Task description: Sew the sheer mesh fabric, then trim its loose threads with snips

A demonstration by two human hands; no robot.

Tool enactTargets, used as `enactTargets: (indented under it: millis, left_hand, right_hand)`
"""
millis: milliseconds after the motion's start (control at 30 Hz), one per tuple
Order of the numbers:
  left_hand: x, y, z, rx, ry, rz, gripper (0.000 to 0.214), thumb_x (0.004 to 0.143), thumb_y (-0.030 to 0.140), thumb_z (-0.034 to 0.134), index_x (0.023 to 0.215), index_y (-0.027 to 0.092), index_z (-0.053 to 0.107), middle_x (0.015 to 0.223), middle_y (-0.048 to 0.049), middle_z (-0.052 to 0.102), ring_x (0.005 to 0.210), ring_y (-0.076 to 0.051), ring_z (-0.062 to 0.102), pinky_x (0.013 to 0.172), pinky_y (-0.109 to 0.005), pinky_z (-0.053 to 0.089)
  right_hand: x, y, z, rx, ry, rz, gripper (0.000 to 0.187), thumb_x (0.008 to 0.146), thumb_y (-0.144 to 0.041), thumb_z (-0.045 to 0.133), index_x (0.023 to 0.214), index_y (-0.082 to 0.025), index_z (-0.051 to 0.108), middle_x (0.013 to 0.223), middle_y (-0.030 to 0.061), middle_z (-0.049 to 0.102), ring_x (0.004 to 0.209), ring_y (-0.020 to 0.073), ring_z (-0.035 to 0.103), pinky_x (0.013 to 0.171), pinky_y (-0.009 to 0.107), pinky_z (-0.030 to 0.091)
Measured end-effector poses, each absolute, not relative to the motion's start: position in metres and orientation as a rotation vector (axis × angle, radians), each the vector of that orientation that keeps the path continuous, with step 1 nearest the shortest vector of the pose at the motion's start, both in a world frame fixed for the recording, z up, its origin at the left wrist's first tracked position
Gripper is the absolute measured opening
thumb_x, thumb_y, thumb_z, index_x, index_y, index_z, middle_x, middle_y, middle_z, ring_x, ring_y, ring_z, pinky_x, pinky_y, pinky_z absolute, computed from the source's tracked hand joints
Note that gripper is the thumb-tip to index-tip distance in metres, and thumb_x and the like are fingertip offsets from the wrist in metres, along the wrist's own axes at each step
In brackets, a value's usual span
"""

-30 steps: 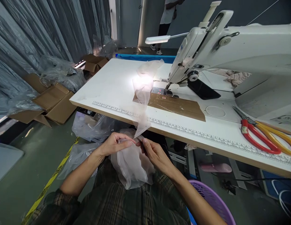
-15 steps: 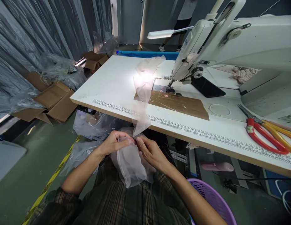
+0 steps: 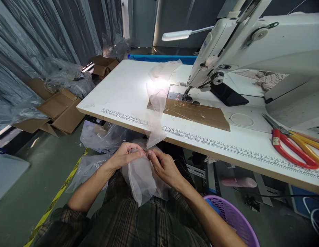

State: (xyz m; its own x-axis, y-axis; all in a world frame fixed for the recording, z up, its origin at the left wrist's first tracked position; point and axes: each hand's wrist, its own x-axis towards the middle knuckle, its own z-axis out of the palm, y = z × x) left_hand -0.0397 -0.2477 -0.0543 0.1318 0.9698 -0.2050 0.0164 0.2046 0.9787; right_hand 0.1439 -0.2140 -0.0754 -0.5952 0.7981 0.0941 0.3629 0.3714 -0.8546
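Fingers of the left hand pinch sheer pale fabric, which hangs in folds below them; those of the right hand, just beside, are closed around something thin and dark, mostly hidden. Beyond spreads a white table, bearing a sewing machine. Another sheer length drapes over the table's front edge, crossing a brown strip. Scissors with red and yellow handles lie at right.

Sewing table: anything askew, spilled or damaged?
Mildly odd: a brown patch, probably tape, covers part of the white tabletop in front of the sewing machine, its left end under sheer fabric. Can't tell whether it hides damage. That fabric also overhangs the tabletop's front. No spill shows.
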Motion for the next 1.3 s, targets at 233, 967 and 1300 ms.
enactTargets:
  millis: [233, 967, 1300]
  left_hand:
    - [-0.039, -0.250, -0.047, 1.165, 1.155, 0.883, 0.034, 0.078, 0.044, 0.066, 0.085, 0.011, 0.073, 0.078, -0.0073, 0.072, 0.067, -0.015, 0.062, 0.061, -0.023, 0.044]
    - [-0.006, -0.225, -0.064, 1.673, 1.561, 1.254, 0.028, 0.085, 0.043, 0.056, 0.076, 0.017, 0.060, 0.071, -0.0004, 0.055, 0.066, -0.014, 0.052, 0.064, -0.026, 0.043]
    - [-0.020, -0.284, -0.034, 2.736, 1.085, 1.130, 0.013, 0.084, 0.012, 0.054, 0.075, 0.019, 0.060, 0.056, -0.0003, 0.058, 0.051, -0.013, 0.049, 0.054, -0.028, 0.037]
  right_hand:
    - [0.154, -0.228, -0.081, -0.835, -1.874, 1.538, 0.039, 0.091, -0.058, 0.046, 0.090, -0.020, 0.053, 0.076, -0.0011, 0.048, 0.068, 0.0133, 0.045, 0.060, 0.024, 0.040]
    - [0.196, -0.216, -0.046, -1.100, -1.968, 0.976, 0.025, 0.092, -0.041, 0.047, 0.082, -0.020, 0.056, 0.068, 0.0013, 0.060, 0.059, 0.0140, 0.052, 0.055, 0.025, 0.042]
    - [0.158, -0.214, -0.029, -1.010, -1.917, 1.307, 0.045, 0.087, -0.050, 0.053, 0.057, -0.017, 0.059, 0.054, -0.0002, 0.052, 0.052, 0.0117, 0.045, 0.050, 0.024, 0.035]
